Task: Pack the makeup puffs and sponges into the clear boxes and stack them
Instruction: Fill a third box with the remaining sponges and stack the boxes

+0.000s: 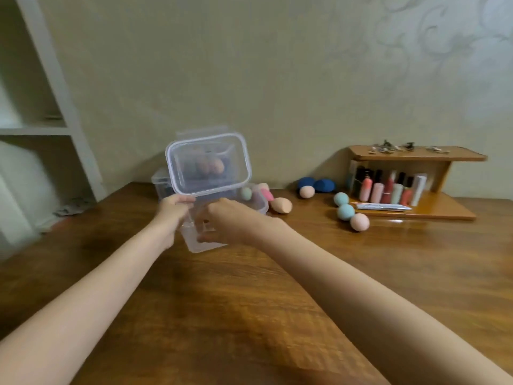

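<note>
Reaching — both hands [194, 218] gripping clear box [204, 240].

clear box [204, 234]: on table, open | lid [208, 165]: raised upright | sponges [345, 212]: loose, scattered right

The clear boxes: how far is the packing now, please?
Done: one clear box at the back seems to hold items. In hand: the left hand and right hand hold an empty clear box with its lid raised. Left: loose sponges on the table, and stacking.
</note>
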